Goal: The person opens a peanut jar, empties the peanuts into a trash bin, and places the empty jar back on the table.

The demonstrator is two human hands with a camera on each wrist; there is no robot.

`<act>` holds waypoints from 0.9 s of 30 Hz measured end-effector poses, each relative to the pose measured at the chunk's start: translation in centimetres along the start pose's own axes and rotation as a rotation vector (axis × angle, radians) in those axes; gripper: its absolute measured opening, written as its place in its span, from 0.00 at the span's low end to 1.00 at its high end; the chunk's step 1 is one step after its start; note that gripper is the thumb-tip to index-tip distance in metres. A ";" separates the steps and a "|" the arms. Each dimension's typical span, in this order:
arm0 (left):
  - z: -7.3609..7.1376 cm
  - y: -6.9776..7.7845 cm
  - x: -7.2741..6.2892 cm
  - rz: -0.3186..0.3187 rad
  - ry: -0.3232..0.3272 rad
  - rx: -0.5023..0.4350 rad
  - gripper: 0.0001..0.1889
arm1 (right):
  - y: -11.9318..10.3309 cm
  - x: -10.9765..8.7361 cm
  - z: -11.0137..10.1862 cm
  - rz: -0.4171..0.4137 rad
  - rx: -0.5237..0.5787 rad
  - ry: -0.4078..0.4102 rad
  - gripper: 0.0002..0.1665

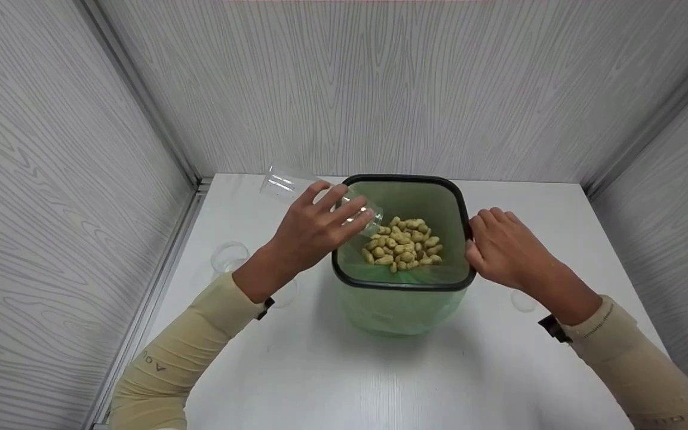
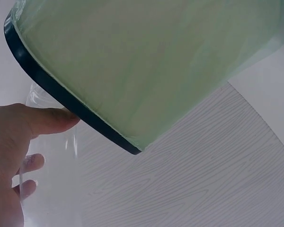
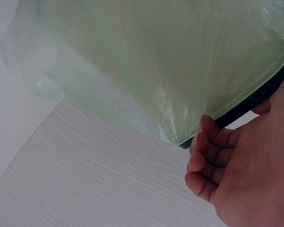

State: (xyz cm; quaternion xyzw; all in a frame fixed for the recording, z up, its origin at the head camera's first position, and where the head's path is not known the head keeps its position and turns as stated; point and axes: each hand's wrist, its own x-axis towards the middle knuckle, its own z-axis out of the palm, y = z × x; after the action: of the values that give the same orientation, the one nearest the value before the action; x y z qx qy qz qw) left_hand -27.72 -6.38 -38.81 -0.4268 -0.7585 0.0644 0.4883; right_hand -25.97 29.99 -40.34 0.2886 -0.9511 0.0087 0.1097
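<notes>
My left hand (image 1: 314, 230) grips a clear cylindrical jar (image 1: 284, 184), its fingers over the top and its thumb below in the left wrist view. The jar lies tilted, with one end over the left rim of a bin and the other raised to the left; no contents show inside it. A green plastic bag lines the bin (image 1: 404, 310), folded out under a black rim (image 1: 407, 286). Unshelled peanuts (image 1: 404, 245) are heaped at the bottom. On the opposite side, my right hand (image 1: 508, 248) holds the rim, fingers curled at its edge in the right wrist view.
Behind my left wrist, clear round pieces (image 1: 229, 257) rest on the white table (image 1: 344, 382). Another small clear disc (image 1: 523, 300) lies beneath my right forearm. Grey wood-grained panels (image 1: 332, 89) enclose the back and both sides.
</notes>
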 end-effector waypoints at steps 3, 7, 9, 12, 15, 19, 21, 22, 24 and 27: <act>0.0 0.0 -0.1 0.000 0.002 0.004 0.11 | 0.0 0.0 0.0 -0.003 -0.006 0.000 0.15; -0.1 -0.1 0.0 -0.002 0.008 0.009 0.11 | 0.0 0.1 -0.1 0.000 -0.009 -0.007 0.15; -0.2 -0.1 0.0 -0.002 0.006 0.010 0.11 | 0.0 0.1 -0.1 0.003 -0.006 -0.011 0.15; -0.3 0.0 0.0 -0.002 -0.001 0.006 0.11 | -0.1 0.0 -0.1 0.003 -0.002 -0.013 0.15; -0.3 0.0 0.0 -0.007 -0.007 -0.003 0.12 | -0.1 0.0 -0.1 0.002 0.000 -0.013 0.15; -0.3 -0.1 -0.1 -0.015 -0.011 -0.006 0.13 | -0.1 0.0 0.0 0.002 0.004 -0.010 0.15; -0.3 -0.1 -0.2 -0.019 -0.006 -0.007 0.13 | 0.0 0.0 0.0 0.002 0.006 -0.007 0.15; -0.3 -0.2 -0.2 -0.022 -0.001 -0.009 0.13 | 0.0 0.0 0.0 0.001 0.006 -0.005 0.15; -0.3 -0.2 -0.2 -0.031 0.010 -0.019 0.13 | 0.0 0.0 0.0 -0.002 -0.001 -0.001 0.14; -0.2 -0.2 -0.3 -0.059 0.019 -0.056 0.14 | 0.0 -0.1 0.0 -0.004 -0.008 0.004 0.14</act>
State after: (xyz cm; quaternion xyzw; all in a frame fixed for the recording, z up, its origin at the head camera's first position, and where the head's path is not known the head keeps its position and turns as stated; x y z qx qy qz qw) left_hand -27.60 -6.77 -38.75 -0.4182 -0.7676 0.0247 0.4851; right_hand -25.91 29.98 -40.33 0.2901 -0.9503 0.0054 0.1125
